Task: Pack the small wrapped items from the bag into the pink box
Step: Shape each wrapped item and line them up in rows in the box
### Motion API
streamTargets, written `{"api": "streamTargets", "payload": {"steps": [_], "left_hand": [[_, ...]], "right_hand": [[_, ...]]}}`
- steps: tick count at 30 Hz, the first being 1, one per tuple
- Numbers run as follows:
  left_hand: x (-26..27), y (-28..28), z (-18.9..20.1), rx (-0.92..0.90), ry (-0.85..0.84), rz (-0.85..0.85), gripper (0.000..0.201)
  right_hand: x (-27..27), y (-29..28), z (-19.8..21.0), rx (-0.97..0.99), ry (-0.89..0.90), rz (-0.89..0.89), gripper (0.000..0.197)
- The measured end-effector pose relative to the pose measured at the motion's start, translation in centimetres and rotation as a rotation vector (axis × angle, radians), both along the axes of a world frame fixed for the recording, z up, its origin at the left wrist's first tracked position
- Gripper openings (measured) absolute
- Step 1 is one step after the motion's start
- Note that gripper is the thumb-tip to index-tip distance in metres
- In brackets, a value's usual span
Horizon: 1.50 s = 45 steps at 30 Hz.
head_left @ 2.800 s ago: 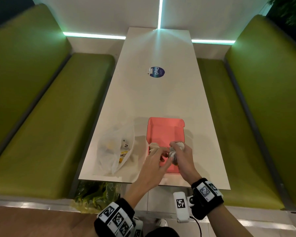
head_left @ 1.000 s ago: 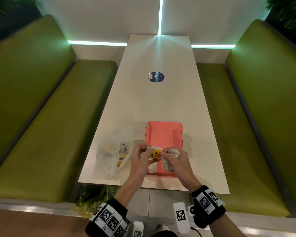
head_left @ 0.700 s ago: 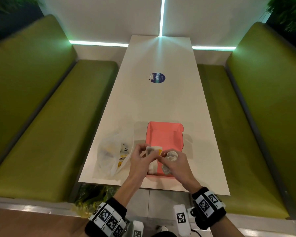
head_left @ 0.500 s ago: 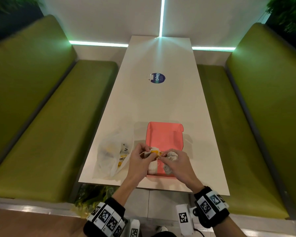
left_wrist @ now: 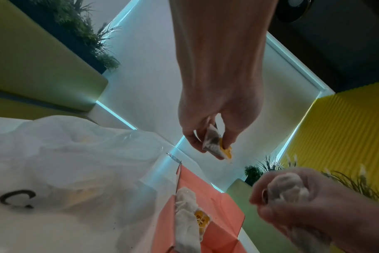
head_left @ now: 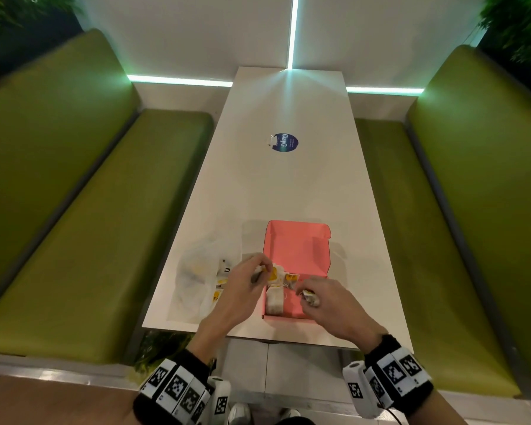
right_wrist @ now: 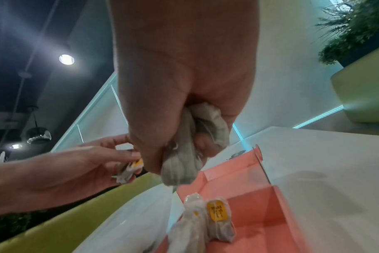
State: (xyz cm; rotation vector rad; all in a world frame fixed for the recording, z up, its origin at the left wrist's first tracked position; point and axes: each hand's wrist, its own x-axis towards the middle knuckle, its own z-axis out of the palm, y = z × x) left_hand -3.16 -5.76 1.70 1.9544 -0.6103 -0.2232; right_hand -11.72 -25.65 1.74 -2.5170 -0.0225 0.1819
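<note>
An open pink box (head_left: 298, 253) lies near the table's front edge, with wrapped tea bags (head_left: 274, 300) lined along its left wall (right_wrist: 218, 220). My left hand (head_left: 242, 289) hovers over the box's left rim and pinches one white tea bag with a yellow tag (left_wrist: 214, 145). My right hand (head_left: 325, 305) is above the box's near right part, fist curled round a crumpled bunch of tea bags (right_wrist: 190, 145) (left_wrist: 288, 188). The clear plastic bag (head_left: 196, 277) lies left of the box, with a few yellow-tagged items inside.
The long white table (head_left: 288, 185) carries a round blue sticker (head_left: 284, 143) farther back. Green benches (head_left: 83, 234) run along both sides. A green bag (head_left: 154, 348) sits on the floor under the table's near left corner.
My hands have drawn apart: the left one lifted a single tea bag toward the box's left rim, and the right one moved right and nearer with its bunch.
</note>
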Motion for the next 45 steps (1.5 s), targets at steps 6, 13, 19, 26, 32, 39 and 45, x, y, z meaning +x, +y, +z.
{"api": "streamTargets", "payload": {"steps": [6,13,19,26,32,39,45], "left_hand": [[-0.1,-0.1,0.5,-0.117,0.036,0.086,0.016],[-0.5,-0.5,0.5,-0.197,0.084,0.104,0.011],[-0.6,0.0,0.8,-0.152,0.124,0.036,0.008],[-0.5,0.3,1.2,-0.045,0.054,0.008,0.011],[-0.5,-0.2,1.5,-0.255,0.234,0.139,0.009],[-1.1,-0.1,1.9,-0.407,0.429,0.152,0.014],[-1.0,-0.6,1.5,-0.521,0.539,0.193,0.015]], "right_hand": [[-0.2,0.5,-0.1,0.144,-0.185,-0.147,0.016],[0.8,3.7,0.1,0.396,-0.365,-0.291,0.021],[1.5,4.2,-0.6,0.481,-0.371,-0.350,0.008],[1.0,3.4,1.3,0.569,-0.131,-0.220,0.011],[0.5,3.1,0.3,0.556,-0.010,-0.171,0.005],[0.7,2.3,0.2,0.668,-0.089,-0.321,0.006],[0.3,3.1,0.3,0.743,-0.087,-0.263,0.012]]}}
